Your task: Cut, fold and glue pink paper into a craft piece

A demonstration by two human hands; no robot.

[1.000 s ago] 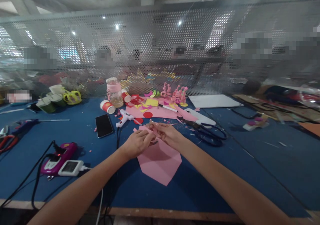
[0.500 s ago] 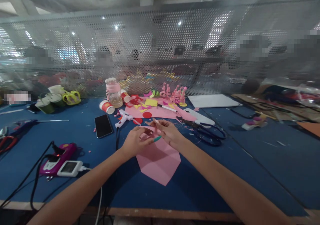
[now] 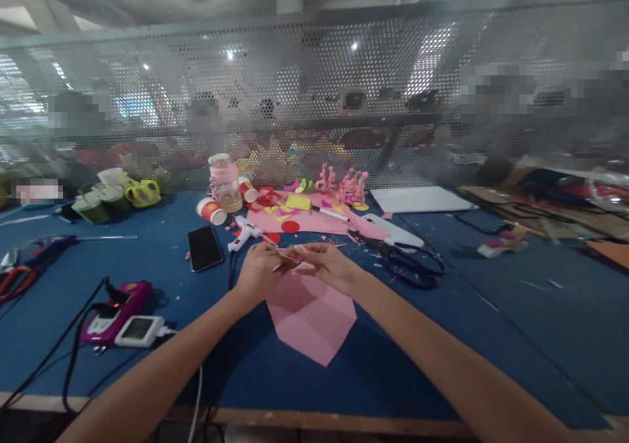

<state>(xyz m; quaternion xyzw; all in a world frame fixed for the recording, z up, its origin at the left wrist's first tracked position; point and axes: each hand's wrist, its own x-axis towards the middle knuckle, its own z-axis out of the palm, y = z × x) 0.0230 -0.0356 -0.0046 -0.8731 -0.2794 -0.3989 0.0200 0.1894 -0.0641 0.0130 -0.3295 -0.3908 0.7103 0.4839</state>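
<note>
Both hands meet over a pink sheet (image 3: 314,318) with angled edges that lies on the blue table. Between their fingertips is a small pink piece (image 3: 289,255), mostly covered by the fingers. My left hand (image 3: 259,271) is closed on it from the left, with the fingers curled. From the right, my right hand (image 3: 330,266) pinches at the same piece. A white glue gun (image 3: 244,232) lies just beyond my left hand. Dark-handled scissors (image 3: 410,263) rest to the right of my right hand.
A phone (image 3: 204,248) and a purple power strip (image 3: 118,308) with cables are at left. Paper cups (image 3: 211,211), a jar (image 3: 226,184), coloured scraps (image 3: 297,202) and pink figures (image 3: 351,186) stand behind. A perforated metal screen (image 3: 304,102) closes the back.
My left hand has turned and its fingers have curled in, so the teal tip seen before is hidden. My right hand has lowered slightly, its fingers now pointing left.
</note>
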